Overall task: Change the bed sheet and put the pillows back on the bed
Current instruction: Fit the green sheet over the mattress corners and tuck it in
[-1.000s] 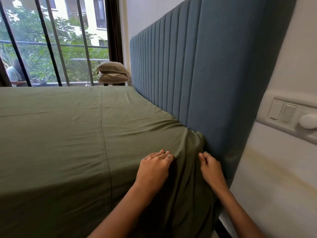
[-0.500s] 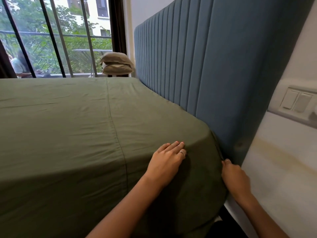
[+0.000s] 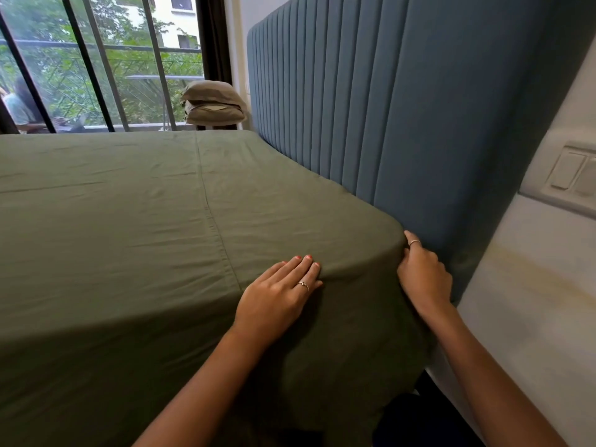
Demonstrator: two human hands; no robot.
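Wrinkles at the corner have gone: the sheet point(image 3: 161, 221) now lies taut, left hand point(image 3: 277, 295) flat with fingers straight, right hand point(image 3: 424, 279) fingers curled, tucking it beside the headboard point(image 3: 387, 108), so pillows point(image 3: 213, 103) come next

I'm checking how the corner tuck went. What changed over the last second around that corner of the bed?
The bunched sheet at the headboard corner got pulled smooth. The right hand dropped beside the corner, then rose to its edge, fingers against the fabric. The left hand stayed flat by the corner; the pillows stayed stacked beyond the bed.
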